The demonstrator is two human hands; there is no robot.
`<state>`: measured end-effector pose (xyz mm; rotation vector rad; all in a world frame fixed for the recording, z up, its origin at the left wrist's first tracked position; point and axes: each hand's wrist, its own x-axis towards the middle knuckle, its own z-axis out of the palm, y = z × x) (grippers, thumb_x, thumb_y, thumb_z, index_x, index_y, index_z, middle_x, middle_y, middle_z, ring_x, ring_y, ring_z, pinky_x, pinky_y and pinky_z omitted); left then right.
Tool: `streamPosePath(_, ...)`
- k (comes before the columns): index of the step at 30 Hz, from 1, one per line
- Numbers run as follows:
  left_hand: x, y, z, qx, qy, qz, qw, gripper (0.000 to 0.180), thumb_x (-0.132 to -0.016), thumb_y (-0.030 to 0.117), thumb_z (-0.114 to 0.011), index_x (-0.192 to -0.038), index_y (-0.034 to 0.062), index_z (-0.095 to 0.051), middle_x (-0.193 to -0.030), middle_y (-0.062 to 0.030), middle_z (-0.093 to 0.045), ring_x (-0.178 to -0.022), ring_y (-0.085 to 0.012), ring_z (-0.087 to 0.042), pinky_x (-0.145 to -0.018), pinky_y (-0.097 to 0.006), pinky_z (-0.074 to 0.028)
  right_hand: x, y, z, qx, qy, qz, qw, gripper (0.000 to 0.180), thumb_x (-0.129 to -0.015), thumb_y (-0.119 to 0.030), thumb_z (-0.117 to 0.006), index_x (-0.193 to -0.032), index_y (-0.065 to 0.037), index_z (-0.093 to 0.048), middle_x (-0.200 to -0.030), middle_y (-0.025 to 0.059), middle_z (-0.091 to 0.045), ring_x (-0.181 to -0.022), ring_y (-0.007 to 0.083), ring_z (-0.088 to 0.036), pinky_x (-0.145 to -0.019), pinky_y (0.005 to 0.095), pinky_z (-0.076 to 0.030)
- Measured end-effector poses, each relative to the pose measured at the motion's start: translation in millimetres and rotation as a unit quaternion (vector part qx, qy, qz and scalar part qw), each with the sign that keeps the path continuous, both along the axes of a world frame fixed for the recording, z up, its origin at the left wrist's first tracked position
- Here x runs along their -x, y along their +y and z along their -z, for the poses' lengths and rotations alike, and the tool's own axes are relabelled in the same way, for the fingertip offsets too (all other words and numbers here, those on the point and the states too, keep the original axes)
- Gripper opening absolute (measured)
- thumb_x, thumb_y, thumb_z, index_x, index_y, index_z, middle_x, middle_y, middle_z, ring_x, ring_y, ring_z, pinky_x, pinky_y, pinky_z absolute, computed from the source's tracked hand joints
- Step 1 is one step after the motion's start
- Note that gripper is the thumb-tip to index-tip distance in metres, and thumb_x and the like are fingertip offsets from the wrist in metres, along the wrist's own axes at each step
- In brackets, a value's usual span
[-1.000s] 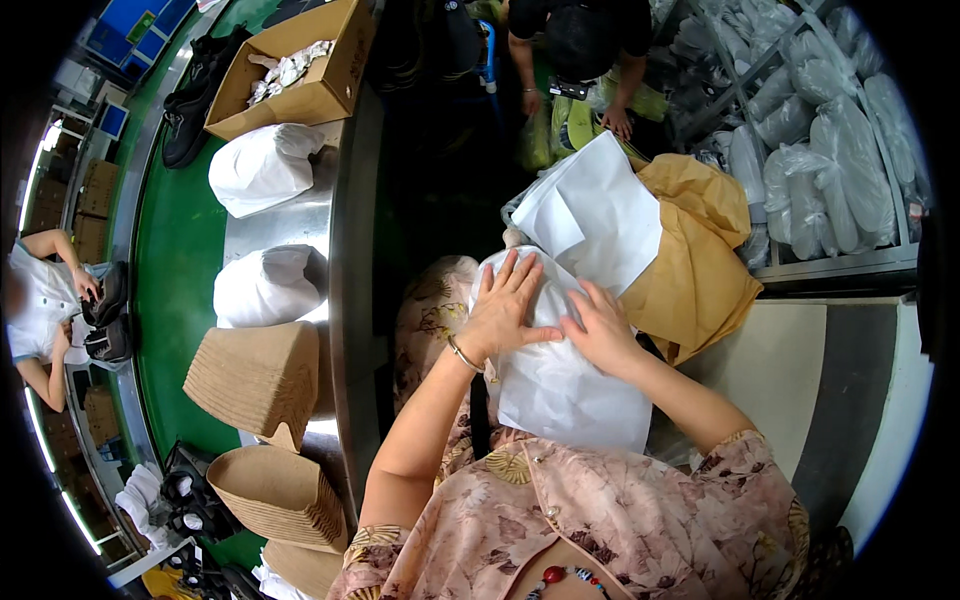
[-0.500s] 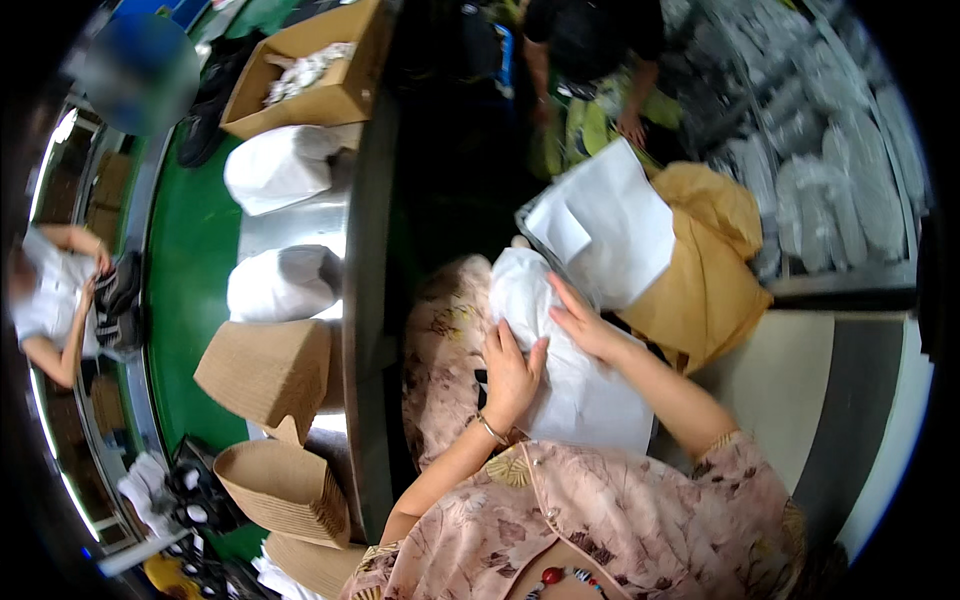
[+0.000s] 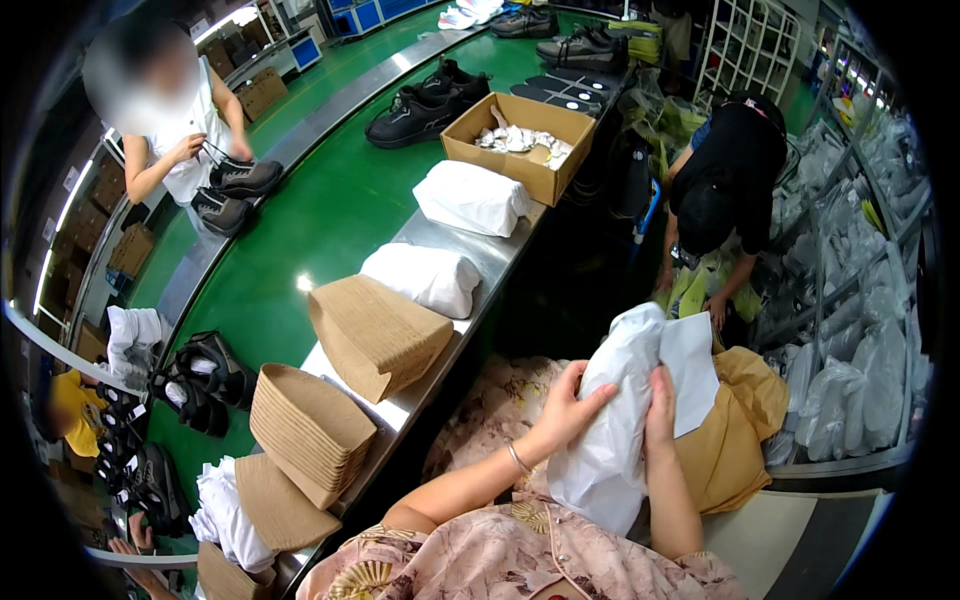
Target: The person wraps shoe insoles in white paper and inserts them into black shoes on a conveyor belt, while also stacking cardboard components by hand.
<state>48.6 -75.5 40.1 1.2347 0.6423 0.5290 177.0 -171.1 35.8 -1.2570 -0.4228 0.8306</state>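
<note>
A bundle wrapped in white paper (image 3: 603, 440) stands tilted above my lap, with loose paper hanging at its lower end. My left hand (image 3: 572, 405) wraps its left side, thumb across the front. My right hand (image 3: 659, 420) presses the right side, fingers pointing up. What the paper covers is hidden. Right behind the bundle lie white paper sheets (image 3: 690, 368), on top of a large piece of brown paper (image 3: 740, 440).
Along the metal ledge (image 3: 505, 265) at left stand two white wrapped bundles (image 3: 470, 198), stacked brown cardboard forms (image 3: 310, 430) and an open carton (image 3: 572, 180). Black shoes (image 3: 425, 110) sit on the green conveyor. Co-workers (image 3: 730, 180) are nearby; a rack of plastic-bagged items (image 3: 840, 390) stands right.
The view has swung toward the left and up. The bundle has been raised upright from lying flat under my palms, and both hands now clasp its sides.
</note>
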Motion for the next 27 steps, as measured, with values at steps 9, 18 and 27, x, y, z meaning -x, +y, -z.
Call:
streamPosePath(9, 16, 45, -102, 0.194, -0.279, 0.081, 0.937, 0.074, -0.072, 0.04, -0.075, -0.126, -0.0002, -0.043, -0.114, -0.0099, -0.056, -0.101, -0.0185, -0.055, -0.09, -0.033, -0.045, 4, 62, -99, -0.15, 0.096, -0.055, 0.982, 0.041, -0.096, -0.037, -0.041, -0.116, -0.003, -0.051, -0.109, 0.0068, -0.058, -0.094, 0.0162, -0.057, -0.083, 0.0278, -0.045)
streamPosePath(18, 32, 53, -131, 0.215, -0.328, 0.165, 0.905, 0.072, -0.076, 0.038, -0.07, -0.13, 0.0015, -0.039, -0.121, -0.0117, -0.053, -0.11, -0.0233, -0.053, -0.097, -0.037, -0.041, -5, 94, -135, -0.214, -0.136, -0.098, 0.962, 0.027, -0.094, -0.012, -0.042, -0.115, 0.001, -0.052, -0.106, 0.0052, -0.057, -0.095, 0.0111, -0.055, -0.083, 0.0234, -0.043)
streamPosePath(27, 44, 63, -139, 0.127, -0.228, 0.061, 0.964, 0.05, -0.082, 0.036, -0.06, -0.115, -0.0007, -0.051, -0.104, -0.0104, -0.06, -0.095, -0.0196, -0.059, -0.087, -0.032, -0.046, -15, 38, -164, -0.072, -0.14, -0.258, 0.953, 0.073, -0.08, -0.046, -0.063, -0.133, -0.004, -0.037, -0.128, 0.0134, -0.045, -0.104, 0.0153, -0.049, -0.088, 0.0287, -0.04)
